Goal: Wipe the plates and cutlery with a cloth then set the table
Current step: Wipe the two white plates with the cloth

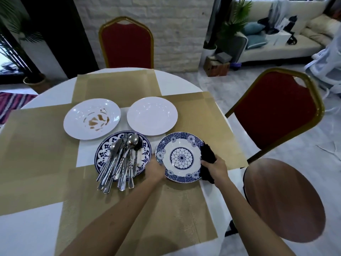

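The round white table (27, 235) was covered in overlapping gold placemats (36, 145), with a red chair (127, 45) drawn up on its far side. None of the places had been laid, so the setting was all left to do. Two wide white plates sat side by side in the middle. The stained plate (91, 121) on the left had brown smears in its well and plainly needed wiping. The clean white plate (152, 116) beside it showed no marks, though I could not say whether it had been wiped. Nearer the person, a blue floral plate (100, 156) served as a tray for the cutlery (120, 159), a loose heap of spoons and knives with handles hanging over its near rim, none sorted or set out. Just right of it was the patterned plate (180, 157), the one being worked on; I couldn't tell if it was lifted clear of the mat. The dark cloth (207, 159) was bunched against its right rim. The right hand (216, 169) had its fingers curled round that cloth, and the left hand (156, 169) gripped the plate's left edge with the fingers tucked out of sight beneath it. To my eye the job looked barely begun.
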`<state>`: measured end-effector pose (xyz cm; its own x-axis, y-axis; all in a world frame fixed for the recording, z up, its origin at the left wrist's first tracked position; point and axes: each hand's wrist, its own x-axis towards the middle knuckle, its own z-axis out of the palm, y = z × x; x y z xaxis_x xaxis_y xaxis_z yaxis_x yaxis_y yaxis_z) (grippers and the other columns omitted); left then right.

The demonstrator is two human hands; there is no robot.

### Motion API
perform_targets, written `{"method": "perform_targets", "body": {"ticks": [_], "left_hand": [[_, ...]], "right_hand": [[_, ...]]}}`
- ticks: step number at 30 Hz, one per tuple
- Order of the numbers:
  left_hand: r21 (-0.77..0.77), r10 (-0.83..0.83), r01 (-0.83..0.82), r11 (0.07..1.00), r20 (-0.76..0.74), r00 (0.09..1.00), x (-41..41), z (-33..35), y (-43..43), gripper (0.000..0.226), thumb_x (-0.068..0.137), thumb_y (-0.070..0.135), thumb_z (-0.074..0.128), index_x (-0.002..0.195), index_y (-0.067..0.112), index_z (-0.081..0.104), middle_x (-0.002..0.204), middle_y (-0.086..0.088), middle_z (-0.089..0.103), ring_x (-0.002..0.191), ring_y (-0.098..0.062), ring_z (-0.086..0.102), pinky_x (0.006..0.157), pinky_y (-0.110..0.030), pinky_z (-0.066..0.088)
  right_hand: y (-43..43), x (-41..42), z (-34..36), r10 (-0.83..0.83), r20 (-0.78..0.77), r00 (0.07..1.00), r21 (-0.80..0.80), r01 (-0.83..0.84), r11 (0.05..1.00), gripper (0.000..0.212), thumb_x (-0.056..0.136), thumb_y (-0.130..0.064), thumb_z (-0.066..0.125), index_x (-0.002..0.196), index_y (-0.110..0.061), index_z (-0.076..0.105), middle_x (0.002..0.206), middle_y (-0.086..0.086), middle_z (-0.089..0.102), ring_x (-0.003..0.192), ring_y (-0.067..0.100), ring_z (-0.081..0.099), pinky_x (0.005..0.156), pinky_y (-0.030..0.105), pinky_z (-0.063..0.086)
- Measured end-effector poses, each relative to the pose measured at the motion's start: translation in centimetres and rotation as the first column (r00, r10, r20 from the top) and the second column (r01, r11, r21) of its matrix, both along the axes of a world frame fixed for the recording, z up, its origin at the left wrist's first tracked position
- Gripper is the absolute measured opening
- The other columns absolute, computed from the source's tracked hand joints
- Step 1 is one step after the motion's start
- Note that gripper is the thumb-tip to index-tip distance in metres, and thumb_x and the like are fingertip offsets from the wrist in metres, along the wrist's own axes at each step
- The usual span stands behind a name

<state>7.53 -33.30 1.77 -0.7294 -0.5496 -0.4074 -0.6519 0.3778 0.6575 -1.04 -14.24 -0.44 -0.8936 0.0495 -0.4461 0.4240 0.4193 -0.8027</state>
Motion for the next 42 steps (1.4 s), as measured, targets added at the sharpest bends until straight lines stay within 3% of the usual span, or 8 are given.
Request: {"method": "perform_targets", "body": {"ticks": [5, 10, 15, 20, 25, 29, 34, 42], "left_hand": [[-0.067, -0.086, 0.091, 0.994, 0.078, 0.993, -0.1, 0.4, -0.5, 0.024, 0.091, 0.012, 0.056, 0.110, 0.000, 0.060, 0.094, -0.011, 0.064, 0.080, -0.021, 0.057, 0.067, -0.025, 0.047], [-0.090, -0.089, 0.088, 0.992, -0.014, 0.996, -0.4, 3.8, -3.2, 0.029, 0.091, 0.012, 0.052, 0.116, -0.001, 0.059, 0.104, -0.014, 0.064, 0.097, -0.027, 0.060, 0.079, -0.028, 0.045], [0.064, 0.105, -0.091, 0.994, -0.261, 0.960, 0.1, 6.6, -8.8, 0.022, 0.088, 0.009, 0.052, 0.105, 0.008, 0.067, 0.101, -0.011, 0.071, 0.093, -0.028, 0.067, 0.086, -0.040, 0.054], [-0.064, 0.268, -0.296, 0.953, -0.272, 0.924, 1.8, 7.4, -16.6, 0.027, 0.089, 0.008, 0.050, 0.110, 0.009, 0.069, 0.112, -0.009, 0.069, 0.102, -0.029, 0.062, 0.090, -0.036, 0.050], [-0.008, 0.574, -0.585, 0.811, -0.178, 0.799, 2.7, 5.0, -24.0, 0.042, 0.090, 0.007, 0.047, 0.132, 0.008, 0.045, 0.127, -0.016, 0.057, 0.111, -0.036, 0.055, 0.089, -0.038, 0.046], [0.046, 0.668, -0.667, 0.744, -0.058, 0.742, 2.3, 3.2, -27.9, 0.045, 0.094, 0.016, 0.051, 0.130, -0.005, 0.033, 0.130, -0.027, 0.048, 0.112, -0.043, 0.051, 0.077, -0.039, 0.042], [0.126, 0.686, -0.681, 0.722, -0.004, 0.727, 1.3, -0.7, -31.2, 0.054, 0.082, 0.042, 0.055, 0.118, 0.003, 0.047, 0.111, -0.019, 0.063, 0.093, -0.040, 0.062, 0.083, -0.048, 0.053], [0.214, 0.734, -0.707, 0.674, -0.090, 0.673, 0.6, -2.6, -32.0, 0.030, 0.088, 0.035, 0.055, 0.108, 0.014, 0.051, 0.099, -0.003, 0.060, 0.089, -0.029, 0.059, 0.080, -0.045, 0.054]], "right_hand": [[-1.1, 1.2, 2.7, 0.138, -0.282, 0.949, 0.437, -0.001, 0.900, 0.048, 0.086, -0.024, 0.069, 0.131, -0.021, 0.052, 0.119, 0.009, 0.060, 0.106, 0.032, 0.058, 0.077, 0.038, 0.047], [-3.5, 0.8, 5.9, 0.172, -0.496, 0.851, 0.347, 0.013, 0.938, 0.038, 0.092, -0.020, 0.059, 0.129, -0.026, 0.056, 0.119, 0.003, 0.062, 0.105, 0.028, 0.059, 0.081, 0.037, 0.047], [-9.9, -0.1, 7.8, 0.204, -0.432, 0.879, 0.099, -0.179, 0.979, 0.024, 0.092, -0.028, 0.057, 0.115, -0.032, 0.063, 0.105, -0.006, 0.069, 0.097, 0.019, 0.063, 0.085, 0.038, 0.052], [-18.1, -1.1, 8.8, 0.336, -0.373, 0.865, 0.042, -0.346, 0.937, 0.017, 0.096, -0.027, 0.053, 0.111, -0.026, 0.062, 0.093, -0.008, 0.062, 0.091, 0.018, 0.060, 0.076, 0.031, 0.046], [-26.2, -2.3, 8.2, 0.472, -0.359, 0.805, 0.070, -0.481, 0.874, 0.022, 0.097, -0.035, 0.050, 0.114, -0.028, 0.061, 0.100, -0.006, 0.068, 0.088, 0.015, 0.063, 0.074, 0.032, 0.050], [-32.4, -3.1, 7.2, 0.569, -0.350, 0.744, 0.116, -0.569, 0.814, 0.021, 0.097, -0.036, 0.048, 0.112, -0.033, 0.062, 0.095, -0.012, 0.069, 0.076, 0.007, 0.063, 0.067, 0.026, 0.050], [-38.1, -4.6, 5.2, 0.643, -0.320, 0.696, 0.222, -0.605, 0.765, 0.020, 0.098, -0.031, 0.045, 0.110, -0.027, 0.061, 0.086, -0.003, 0.068, 0.072, 0.018, 0.063, 0.062, 0.032, 0.049], [-42.8, -5.9, 2.5, 0.728, -0.330, 0.601, 0.361, -0.633, 0.685, 0.032, 0.100, -0.034, 0.040, 0.120, -0.020, 0.061, 0.117, 0.002, 0.056, 0.099, 0.023, 0.057, 0.080, 0.037, 0.047]]}}
